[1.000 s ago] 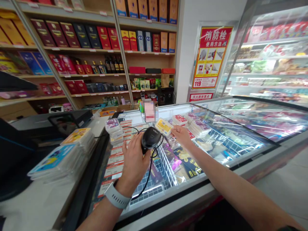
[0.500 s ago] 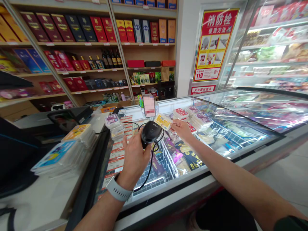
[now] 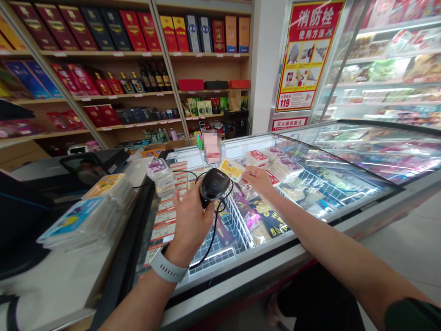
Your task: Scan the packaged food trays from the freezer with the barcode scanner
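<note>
Shelves [image 3: 113,54] of boxed goods and bottles are lining the upper left of the frame, while a red-and-yellow poster [image 3: 305,55] is hanging at upper right beside a lit display case [image 3: 386,92]. Below, a glass-topped freezer [image 3: 241,281] is stretching from lower centre toward the right edge. At the centre of the frame, your left grip [image 3: 193,207] is holding a black scanner [image 3: 215,185], its cable [image 3: 214,234] looping down over the freezer; a pale watch band [image 3: 168,266] is circling your wrist. Just right of centre, your right grip [image 3: 259,180] is pinching the right edge of a yellow-labelled pack [image 3: 231,169], which is showing just above and right of the scanner; whether it is touching the glass, you cannot tell. Red-labelled packs [image 3: 257,157] are lying near your right grip, toward the top. Left of centre, a purple-topped stack [image 3: 159,172] is standing near orange-edged price tags [image 3: 163,230]. On the white surface [image 3: 51,285] at lower left, a blue-topped stack [image 3: 77,225] is standing before a yellow-topped stack [image 3: 108,186].
</note>
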The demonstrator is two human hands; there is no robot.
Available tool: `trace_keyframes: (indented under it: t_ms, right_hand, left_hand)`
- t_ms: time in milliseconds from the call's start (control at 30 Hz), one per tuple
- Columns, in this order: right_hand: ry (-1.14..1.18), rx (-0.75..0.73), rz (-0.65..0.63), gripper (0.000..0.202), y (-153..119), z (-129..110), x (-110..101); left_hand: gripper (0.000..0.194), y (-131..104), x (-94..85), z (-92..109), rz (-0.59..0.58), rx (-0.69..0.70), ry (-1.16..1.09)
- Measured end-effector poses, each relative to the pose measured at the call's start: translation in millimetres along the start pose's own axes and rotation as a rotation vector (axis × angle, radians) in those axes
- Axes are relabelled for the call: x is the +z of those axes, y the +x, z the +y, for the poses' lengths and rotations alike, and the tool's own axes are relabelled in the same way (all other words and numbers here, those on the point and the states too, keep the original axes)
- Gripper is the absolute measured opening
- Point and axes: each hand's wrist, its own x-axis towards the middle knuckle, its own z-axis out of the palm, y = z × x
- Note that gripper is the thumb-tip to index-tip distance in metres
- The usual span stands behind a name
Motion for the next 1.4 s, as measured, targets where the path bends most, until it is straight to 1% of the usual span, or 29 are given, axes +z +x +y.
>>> trace_keyframes:
  t_ms: [633, 800, 1100, 1400]
  right_hand:
    - [-0.010, -0.023, -0.017, 0.022, -3.5, -3.0, -0.6]
    - [-0.001, -0.005, -0.015, 0.021, -3.8, -4.3, 0.4]
    - [-0.014, -0.013, -0.021, 0.022, -5.0, -5.4, 0.6]
    - [0.011, -0.006, -0.019, 0.023, -5.6, -5.1, 1.1]
  left_hand:
    - [0.053, 0.1, -0.1, 1.1, -0.017, 0.012, -0.033]
    - [0.053, 0.8, 0.4, 2.2, -0.017, 0.012, -0.038]
    - [0.053, 1.2, -4.4, 4.2, -0.016, 0.008, -0.024]
    - [0.054, 0.0, -0.3, 0.5, -0.032, 0.011, 0.004]
